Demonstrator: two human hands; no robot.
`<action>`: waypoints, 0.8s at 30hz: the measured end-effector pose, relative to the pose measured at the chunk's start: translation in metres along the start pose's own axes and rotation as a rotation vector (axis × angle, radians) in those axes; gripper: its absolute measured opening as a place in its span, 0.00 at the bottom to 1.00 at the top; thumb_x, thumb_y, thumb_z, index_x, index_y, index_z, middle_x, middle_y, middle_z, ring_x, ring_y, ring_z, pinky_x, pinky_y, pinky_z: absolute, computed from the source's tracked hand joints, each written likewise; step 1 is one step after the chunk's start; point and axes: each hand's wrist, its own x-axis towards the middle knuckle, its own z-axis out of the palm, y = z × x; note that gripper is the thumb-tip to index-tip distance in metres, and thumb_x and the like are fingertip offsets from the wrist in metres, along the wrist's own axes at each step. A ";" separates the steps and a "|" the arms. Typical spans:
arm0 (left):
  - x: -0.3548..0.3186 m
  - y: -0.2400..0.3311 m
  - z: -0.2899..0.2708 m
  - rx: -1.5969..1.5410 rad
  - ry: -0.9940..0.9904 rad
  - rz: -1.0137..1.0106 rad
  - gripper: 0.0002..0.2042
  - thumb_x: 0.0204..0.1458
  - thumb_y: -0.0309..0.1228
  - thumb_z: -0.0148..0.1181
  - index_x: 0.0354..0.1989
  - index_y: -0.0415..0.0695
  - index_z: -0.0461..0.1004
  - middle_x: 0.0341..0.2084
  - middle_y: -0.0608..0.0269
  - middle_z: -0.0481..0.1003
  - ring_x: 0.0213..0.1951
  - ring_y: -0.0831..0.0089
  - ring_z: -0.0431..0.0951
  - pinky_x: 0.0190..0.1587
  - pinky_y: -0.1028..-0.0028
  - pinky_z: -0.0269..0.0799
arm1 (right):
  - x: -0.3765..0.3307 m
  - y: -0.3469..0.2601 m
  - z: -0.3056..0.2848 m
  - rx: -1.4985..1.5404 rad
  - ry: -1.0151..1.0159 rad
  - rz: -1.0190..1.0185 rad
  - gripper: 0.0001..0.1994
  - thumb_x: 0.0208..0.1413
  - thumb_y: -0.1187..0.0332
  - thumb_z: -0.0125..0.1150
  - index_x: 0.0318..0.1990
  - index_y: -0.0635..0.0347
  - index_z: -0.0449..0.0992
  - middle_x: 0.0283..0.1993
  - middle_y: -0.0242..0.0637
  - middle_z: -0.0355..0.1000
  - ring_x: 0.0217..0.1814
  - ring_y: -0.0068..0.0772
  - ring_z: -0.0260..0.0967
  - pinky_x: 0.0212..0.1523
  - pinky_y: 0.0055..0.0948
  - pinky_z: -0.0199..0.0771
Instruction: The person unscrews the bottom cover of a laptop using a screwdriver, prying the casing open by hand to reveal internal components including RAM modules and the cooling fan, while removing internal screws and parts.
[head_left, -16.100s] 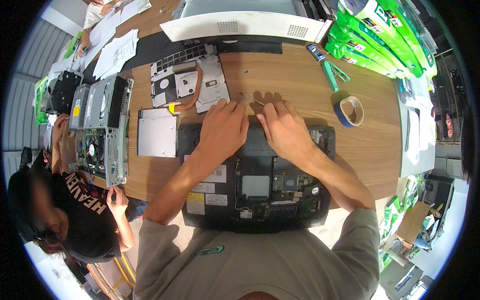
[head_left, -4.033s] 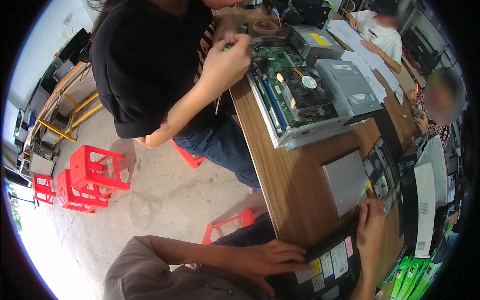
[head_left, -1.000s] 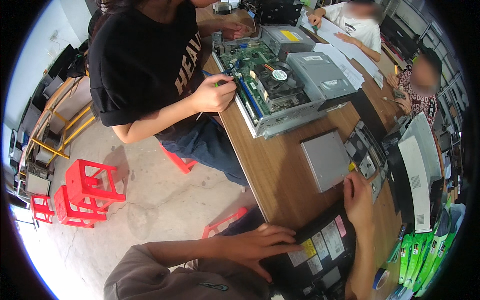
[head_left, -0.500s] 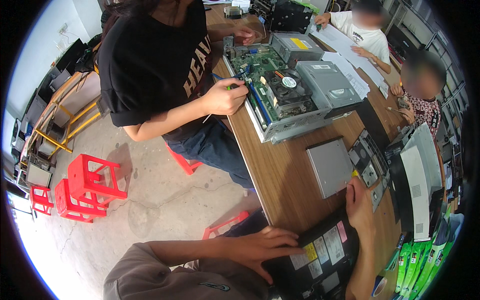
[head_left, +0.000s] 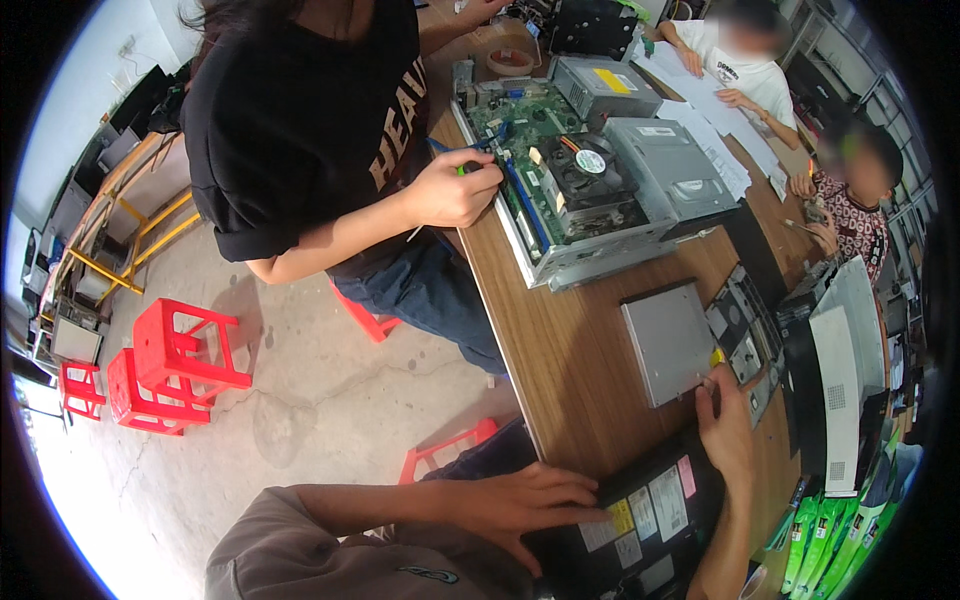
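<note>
A black laptop-like casing (head_left: 655, 520) with white, yellow and pink labels lies at the table's near edge. My left hand (head_left: 540, 505) rests on its left part, fingers spread. Beyond the casing, my right hand (head_left: 727, 420) is closed, thumb and fingers drawn together at the near right corner of a flat silver optical drive (head_left: 668, 345). What the fingers hold, if anything, is too small to make out. A small yellow patch shows just beyond the fingertips. Right of the drive lies a thin metal frame (head_left: 745, 340) with cutouts.
An open desktop computer (head_left: 570, 170) with a fan stands farther back. At the left, a person in a black shirt holds a tool over it. A tape roll (head_left: 510, 62), papers (head_left: 705, 150), green packages (head_left: 825, 545) and red stools (head_left: 185, 345) surround the work. Two people sit across.
The view has shifted slightly. The black-shirted person's far hand has moved up from the computer, and a tape roll now shows there. My hands keep nearly the same places.
</note>
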 end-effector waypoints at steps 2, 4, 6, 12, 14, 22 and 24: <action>0.000 -0.001 -0.001 -0.024 -0.004 0.001 0.50 0.41 0.52 0.74 0.72 0.45 0.57 0.63 0.52 0.60 0.70 0.51 0.55 0.61 0.54 0.56 | -0.001 -0.001 -0.002 -0.001 -0.028 0.026 0.05 0.61 0.75 0.54 0.42 0.65 0.69 0.35 0.56 0.72 0.40 0.65 0.71 0.41 0.48 0.68; 0.000 -0.001 -0.001 -0.028 -0.007 0.003 0.50 0.41 0.52 0.74 0.72 0.45 0.57 0.63 0.53 0.60 0.70 0.52 0.55 0.61 0.55 0.56 | -0.001 -0.003 -0.004 -0.028 -0.023 0.007 0.06 0.60 0.76 0.55 0.43 0.66 0.68 0.37 0.56 0.72 0.41 0.64 0.70 0.42 0.47 0.68; 0.000 -0.001 -0.002 -0.030 -0.007 0.009 0.50 0.42 0.53 0.74 0.72 0.45 0.57 0.63 0.53 0.60 0.70 0.52 0.55 0.62 0.55 0.56 | -0.001 -0.005 -0.006 0.011 -0.067 0.063 0.06 0.59 0.76 0.55 0.43 0.66 0.68 0.38 0.57 0.71 0.42 0.63 0.70 0.43 0.47 0.67; -0.001 -0.003 0.001 -0.029 0.009 0.002 0.50 0.41 0.53 0.74 0.72 0.46 0.57 0.63 0.53 0.61 0.70 0.53 0.56 0.62 0.56 0.56 | -0.007 -0.017 -0.004 -0.093 0.027 -0.132 0.06 0.56 0.75 0.60 0.39 0.64 0.70 0.35 0.50 0.70 0.40 0.58 0.68 0.43 0.47 0.66; -0.001 -0.005 0.001 -0.024 0.011 0.013 0.49 0.41 0.54 0.74 0.71 0.45 0.59 0.63 0.53 0.62 0.70 0.54 0.56 0.63 0.56 0.57 | -0.013 -0.024 -0.005 -0.176 0.059 -0.238 0.06 0.54 0.74 0.62 0.36 0.64 0.71 0.33 0.47 0.70 0.39 0.56 0.68 0.42 0.46 0.66; -0.001 -0.009 0.004 0.012 0.009 -0.087 0.49 0.37 0.58 0.75 0.66 0.44 0.63 0.63 0.52 0.63 0.69 0.54 0.58 0.64 0.57 0.57 | -0.050 -0.061 0.016 -0.017 -0.225 -0.749 0.09 0.49 0.66 0.70 0.28 0.56 0.74 0.29 0.36 0.66 0.33 0.42 0.65 0.36 0.40 0.67; -0.002 -0.009 0.005 0.012 0.005 -0.121 0.49 0.36 0.59 0.75 0.65 0.44 0.65 0.63 0.52 0.64 0.68 0.54 0.59 0.64 0.57 0.57 | -0.063 -0.068 0.025 -0.052 -0.219 -0.744 0.09 0.48 0.67 0.69 0.27 0.56 0.74 0.29 0.36 0.66 0.33 0.42 0.65 0.36 0.40 0.67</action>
